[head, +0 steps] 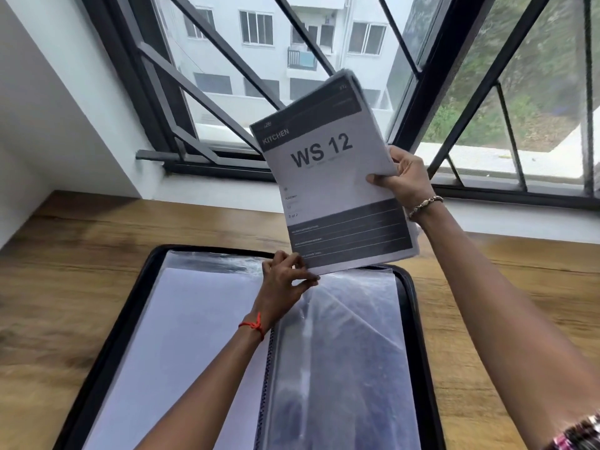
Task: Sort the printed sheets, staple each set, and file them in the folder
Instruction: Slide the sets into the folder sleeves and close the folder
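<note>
I count one stack of white printed sheets (331, 183) with dark grey bands, though not how many sheets it holds, and one open black zip folder (418, 352) showing two clear plastic sleeves (341, 352). There are two bare hands, a left hand (285, 277) and a right hand (406, 180). I also count one red wrist thread (255, 326), one beaded bracelet (423, 204) at the right wrist, and one brown wooden table (65, 254).

The top sheet (328, 177) reads "KITCHEN" in its dark header, "WS 12" large below; the smaller print is too blurred to read.

The folder (211, 248) runs off the bottom edge. Small print low on the top sheet (328, 177) is too blurred to read. The surface (81, 271) at left is smeared.
</note>
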